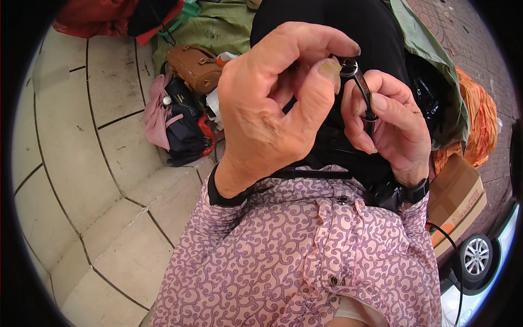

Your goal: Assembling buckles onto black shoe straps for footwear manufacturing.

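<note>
A narrow black strap with a shiny metal buckle (348, 69) is held up between my two hands, above my dark-clothed lap. My left hand (272, 109) is closed, its thumb and forefinger at the buckle end. Lower down, my right hand (400, 122) pinches the black strap (361, 84) between thumb and fingers. The strap's lower end is partly hidden by the right hand's fingers. Whether the strap belongs to a belt, a bag or something else, I cannot tell.
To the left, on pale tiled steps (117, 144), lie a brown handbag (197, 68) and a pink and black bundle (171, 120). A green sheet (218, 27) spreads at the top. Right are an orange bag (474, 117), a cardboard box (457, 196) and a car wheel (475, 256).
</note>
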Tool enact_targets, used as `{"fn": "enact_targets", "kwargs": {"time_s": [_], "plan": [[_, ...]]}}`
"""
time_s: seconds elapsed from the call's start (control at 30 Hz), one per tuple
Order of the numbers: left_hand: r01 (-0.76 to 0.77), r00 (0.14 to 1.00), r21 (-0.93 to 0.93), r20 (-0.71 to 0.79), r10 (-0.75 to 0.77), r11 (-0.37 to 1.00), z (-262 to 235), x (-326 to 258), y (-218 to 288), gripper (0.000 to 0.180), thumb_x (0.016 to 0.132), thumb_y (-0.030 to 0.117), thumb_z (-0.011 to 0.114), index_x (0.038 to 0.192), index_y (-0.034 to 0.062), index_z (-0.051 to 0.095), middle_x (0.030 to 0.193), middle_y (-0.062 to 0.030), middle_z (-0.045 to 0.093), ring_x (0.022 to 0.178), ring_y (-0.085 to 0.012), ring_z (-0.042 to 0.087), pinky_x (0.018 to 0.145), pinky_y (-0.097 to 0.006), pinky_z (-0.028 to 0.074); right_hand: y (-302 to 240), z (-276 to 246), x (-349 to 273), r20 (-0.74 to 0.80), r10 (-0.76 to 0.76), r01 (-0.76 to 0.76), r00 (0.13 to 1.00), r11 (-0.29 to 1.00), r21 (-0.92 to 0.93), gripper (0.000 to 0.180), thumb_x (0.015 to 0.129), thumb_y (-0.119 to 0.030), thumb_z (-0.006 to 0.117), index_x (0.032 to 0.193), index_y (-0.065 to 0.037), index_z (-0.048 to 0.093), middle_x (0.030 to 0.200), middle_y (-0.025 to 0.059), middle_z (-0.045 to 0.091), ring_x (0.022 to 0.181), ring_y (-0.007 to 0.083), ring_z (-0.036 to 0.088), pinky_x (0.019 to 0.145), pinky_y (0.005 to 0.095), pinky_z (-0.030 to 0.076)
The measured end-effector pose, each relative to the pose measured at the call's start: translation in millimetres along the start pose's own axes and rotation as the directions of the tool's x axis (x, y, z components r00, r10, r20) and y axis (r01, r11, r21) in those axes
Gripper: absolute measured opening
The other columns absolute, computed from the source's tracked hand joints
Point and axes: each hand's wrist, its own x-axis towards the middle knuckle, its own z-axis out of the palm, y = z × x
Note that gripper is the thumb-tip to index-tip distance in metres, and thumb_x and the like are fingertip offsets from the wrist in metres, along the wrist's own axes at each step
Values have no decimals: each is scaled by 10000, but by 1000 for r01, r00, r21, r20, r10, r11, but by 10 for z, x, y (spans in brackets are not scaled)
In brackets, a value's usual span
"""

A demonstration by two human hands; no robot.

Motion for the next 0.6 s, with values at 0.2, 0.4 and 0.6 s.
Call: {"fn": "enact_targets", "kwargs": {"time_s": [0.2,0.4,0.6], "plan": [[124,991,-116,66,-117,985,15,-59,-7,213,933,81,543,1094,-35,621,1017,-88,672,753,-71,603,612,-177,410,32,-6,-30,44,10,-9,999,1000,-9,219,968,-169,525,970,35,603,768,79,604,529,102,518,441,212,359],[242,969,-358,142,-204,902,35,-68,-109,241,924,94,569,1126,-31,607,1002,-65,671,724,-37,564,564,-169,362,62,-9,-23,23,3,-4,1000,999,44,205,974,-156,519,978,29,607,842,80,630,554,97,526,442,210,362],[357,934,-352,154,-323,865,56,53,-51,170,909,8,551,1057,-52,607,829,-69,668,750,-84,624,695,-209,496,-50,52,23,-96,-5,0,995,998,-60,172,974,-129,521,983,26,594,902,106,651,576,79,534,406,175,319]]}}
